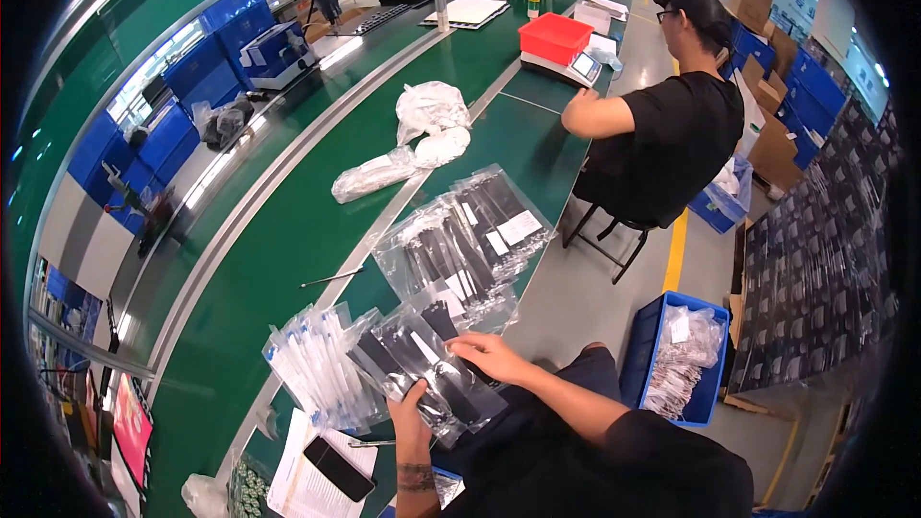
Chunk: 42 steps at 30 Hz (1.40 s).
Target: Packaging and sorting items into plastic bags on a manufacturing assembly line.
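Near the table's front edge I hold a clear plastic bag (436, 376) with flat black strips inside. My left hand (410, 412) grips its lower edge, the thumb lying on top. My right hand (486, 355) is closed at the bag's upper right side, its fingertips against the plastic. What lies under the bag is partly hidden. Just left of it is a pile of clear bags (321, 369) with white and blue contents. Beyond my hands more bags of black strips (465, 230) are spread over each other, some with white labels.
A phone (338, 468) rests on printed sheets (295, 480); a pen (331, 278) lies farther up the green table (288, 240). Crumpled plastic bags (432, 115) and a scale with a red bin (554, 35) stand beyond. A co-worker (672, 115) sits right, near a blue crate (628, 364).
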Available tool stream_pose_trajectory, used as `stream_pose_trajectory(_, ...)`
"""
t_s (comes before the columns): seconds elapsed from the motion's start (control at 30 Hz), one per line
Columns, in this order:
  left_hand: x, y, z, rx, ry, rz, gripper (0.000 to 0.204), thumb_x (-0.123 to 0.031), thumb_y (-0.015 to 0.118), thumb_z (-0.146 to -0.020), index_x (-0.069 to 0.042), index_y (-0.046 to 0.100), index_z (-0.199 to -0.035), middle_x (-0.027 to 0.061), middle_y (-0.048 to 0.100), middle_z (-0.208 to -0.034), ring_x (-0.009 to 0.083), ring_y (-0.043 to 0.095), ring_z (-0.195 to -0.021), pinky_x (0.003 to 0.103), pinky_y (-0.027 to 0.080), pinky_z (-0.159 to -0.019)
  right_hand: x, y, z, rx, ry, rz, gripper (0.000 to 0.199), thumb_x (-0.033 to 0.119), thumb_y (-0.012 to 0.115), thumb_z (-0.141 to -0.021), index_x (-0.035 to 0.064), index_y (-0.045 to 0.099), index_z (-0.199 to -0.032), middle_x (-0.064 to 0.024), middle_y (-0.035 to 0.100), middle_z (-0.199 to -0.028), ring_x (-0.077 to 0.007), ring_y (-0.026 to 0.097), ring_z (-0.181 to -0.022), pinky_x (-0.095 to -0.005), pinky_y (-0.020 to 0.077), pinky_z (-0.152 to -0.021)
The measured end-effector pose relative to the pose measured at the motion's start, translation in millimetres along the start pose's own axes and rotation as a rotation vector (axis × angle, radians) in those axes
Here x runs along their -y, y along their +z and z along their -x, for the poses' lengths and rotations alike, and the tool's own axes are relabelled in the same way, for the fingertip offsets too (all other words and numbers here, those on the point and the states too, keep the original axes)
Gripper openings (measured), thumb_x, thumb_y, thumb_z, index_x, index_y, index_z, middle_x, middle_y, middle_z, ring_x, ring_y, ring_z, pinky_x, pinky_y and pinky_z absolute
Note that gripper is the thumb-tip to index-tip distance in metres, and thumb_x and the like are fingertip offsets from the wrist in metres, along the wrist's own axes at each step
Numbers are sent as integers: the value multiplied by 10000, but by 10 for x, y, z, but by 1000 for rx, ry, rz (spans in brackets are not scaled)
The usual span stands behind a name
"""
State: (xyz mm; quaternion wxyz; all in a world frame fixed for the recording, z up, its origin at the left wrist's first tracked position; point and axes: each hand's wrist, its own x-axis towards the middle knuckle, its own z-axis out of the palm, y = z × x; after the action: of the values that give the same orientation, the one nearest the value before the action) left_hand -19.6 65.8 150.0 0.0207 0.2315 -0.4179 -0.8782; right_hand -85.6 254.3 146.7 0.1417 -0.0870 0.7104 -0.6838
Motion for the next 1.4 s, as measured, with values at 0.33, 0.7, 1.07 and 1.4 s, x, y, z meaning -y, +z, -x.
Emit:
stream_pose_trajectory(0.33, -63, 20, -47, -71, -1, -83, 409, 70, 675, -782, -3, 574, -1171, 78, 658, -1032, 208, 656, -913, 345, 540, -828, 384, -447, -91, -239, -43, 21, 234, 63, 666, -897, 4, 672, -1124, -74, 697, -1063, -147, 639, -1013, -295, 500, -891)
stream_pose_trajectory(0.7, -3, 334, 18, 19, 45, -134, 497, 88, 686, -797, -1, 527, -1260, 67, 631, -1151, 183, 625, -1025, 333, 500, -908, 482, -17, 139, -49, -197, 525, 345, 244, 784, -816, 10, 698, -1054, -86, 666, -992, -111, 617, -855, -267, 489, -705)
stream_pose_trajectory(1.07, -107, 359, 29, 101, -101, 8, 293, -58, 525, -911, 65, 536, -1176, 208, 668, -1001, 290, 688, -831, 421, 581, -734, 225, -322, 34, -317, -56, 217, 340, 42, 697, -864, 50, 598, -1189, 15, 598, -853, -44, 521, -696, -231, 428, -592)
stream_pose_trajectory(1.4, -92, 400, 60, 204, -15, -125, 376, 3, 551, -906, 54, 493, -1274, 234, 644, -1158, 347, 680, -998, 440, 574, -847, 215, -350, 70, -93, -73, 291, 327, 47, 551, -923, 56, 659, -1231, -27, 604, -901, -100, 501, -778, -264, 422, -727)
